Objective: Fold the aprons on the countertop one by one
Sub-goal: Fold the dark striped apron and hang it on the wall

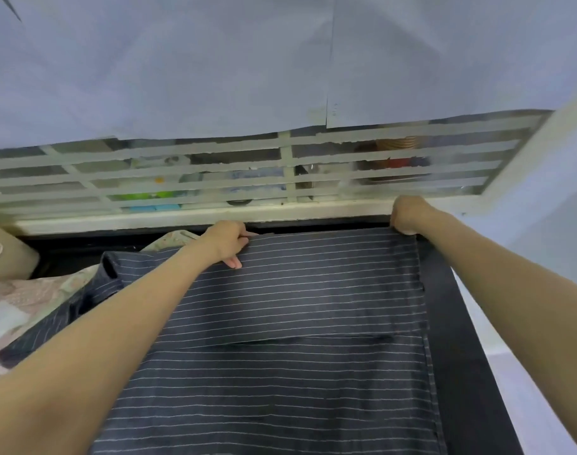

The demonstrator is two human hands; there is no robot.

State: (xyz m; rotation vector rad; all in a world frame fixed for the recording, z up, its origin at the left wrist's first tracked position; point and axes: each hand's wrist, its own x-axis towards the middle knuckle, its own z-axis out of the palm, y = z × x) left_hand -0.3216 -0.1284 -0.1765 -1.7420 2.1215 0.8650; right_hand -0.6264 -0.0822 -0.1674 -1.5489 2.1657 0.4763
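Note:
A dark navy apron [290, 323] with thin white stripes lies spread flat on the black countertop [457, 323], with a pocket seam across its middle. My left hand [226, 243] grips the apron's far edge near the middle left. My right hand [408, 214] grips the far right corner at the back of the counter. Both arms reach forward over the cloth. The apron's left part is bunched up with a strap [108, 267].
A pale floral-patterned cloth [27, 300] lies crumpled at the left. A window with white bars [247, 178] runs along the back of the counter, half covered by a light blue sheet [215, 67]. A beige object [5, 254] stands at far left. The counter's right edge meets a pale wall.

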